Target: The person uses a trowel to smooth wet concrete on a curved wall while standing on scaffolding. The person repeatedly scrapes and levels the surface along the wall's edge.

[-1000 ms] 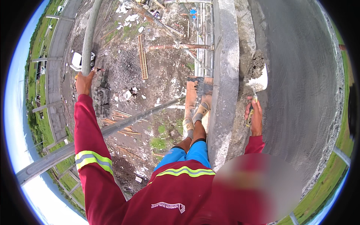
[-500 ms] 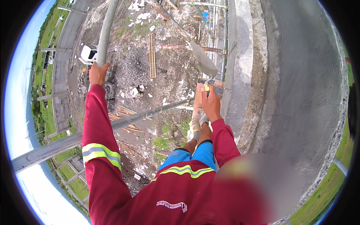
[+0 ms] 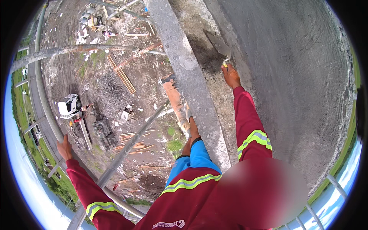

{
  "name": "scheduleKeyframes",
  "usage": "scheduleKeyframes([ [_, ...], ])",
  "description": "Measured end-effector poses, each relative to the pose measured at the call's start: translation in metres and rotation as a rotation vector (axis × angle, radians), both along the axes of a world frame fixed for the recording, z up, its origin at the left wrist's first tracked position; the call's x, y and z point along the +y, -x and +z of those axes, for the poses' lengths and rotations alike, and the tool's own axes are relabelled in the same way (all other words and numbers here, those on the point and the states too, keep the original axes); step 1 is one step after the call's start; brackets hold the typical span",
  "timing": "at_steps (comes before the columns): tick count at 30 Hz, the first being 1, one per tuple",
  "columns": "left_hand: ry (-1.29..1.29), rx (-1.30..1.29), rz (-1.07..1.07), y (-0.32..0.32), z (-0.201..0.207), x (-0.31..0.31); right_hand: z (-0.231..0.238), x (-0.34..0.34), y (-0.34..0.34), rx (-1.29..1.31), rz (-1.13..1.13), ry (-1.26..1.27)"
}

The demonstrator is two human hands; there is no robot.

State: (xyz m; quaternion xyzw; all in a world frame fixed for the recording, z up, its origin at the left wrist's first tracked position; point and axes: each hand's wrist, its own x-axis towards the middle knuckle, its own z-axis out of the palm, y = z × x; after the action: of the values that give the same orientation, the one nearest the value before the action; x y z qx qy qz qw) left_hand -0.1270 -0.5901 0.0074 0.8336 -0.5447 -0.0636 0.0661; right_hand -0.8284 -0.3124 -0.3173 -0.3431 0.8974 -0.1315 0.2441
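My left hand (image 3: 64, 148) is wrapped around a grey scaffold pole (image 3: 48, 109) at the left. My right hand (image 3: 231, 76) is closed on the yellow handle of a trowel. The flat grey blade of the trowel (image 3: 218, 44) points away over a rough ledge (image 3: 203, 40), close to the smooth grey mortar wall face (image 3: 291, 76); whether it touches cannot be told. Below my right arm runs a pale concrete beam (image 3: 188, 63). My feet stand on a narrow wooden plank (image 3: 173, 96) beside that beam.
A metal scaffold tube (image 3: 128, 147) slants past my legs, and more poles (image 3: 88, 48) cross at the far left. Far below lie a white vehicle (image 3: 69, 105), stacked blocks (image 3: 103, 132), a gravel heap (image 3: 113, 88) and loose timber (image 3: 122, 74).
My right hand has carried the trowel from beside the beam, above the plank, to over the ledge by the wall. The view has turned and shifted; my left hand still grips a pole.
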Motion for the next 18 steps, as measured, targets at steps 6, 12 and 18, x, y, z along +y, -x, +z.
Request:
scheduleKeyframes([
  [6,0.001,0.036,0.01,-0.006,-0.003,-0.003,-0.06,-0.036,-0.001,-0.12,-0.084,-0.06],
  [12,0.004,0.014,0.016,-0.013,-0.007,-0.004,-0.037,0.035,-0.016,-0.164,0.289,-0.102],
  [18,0.01,0.11,0.007,-0.013,-0.005,-0.004,-0.007,0.091,-0.031,-0.176,0.203,-0.102],
])
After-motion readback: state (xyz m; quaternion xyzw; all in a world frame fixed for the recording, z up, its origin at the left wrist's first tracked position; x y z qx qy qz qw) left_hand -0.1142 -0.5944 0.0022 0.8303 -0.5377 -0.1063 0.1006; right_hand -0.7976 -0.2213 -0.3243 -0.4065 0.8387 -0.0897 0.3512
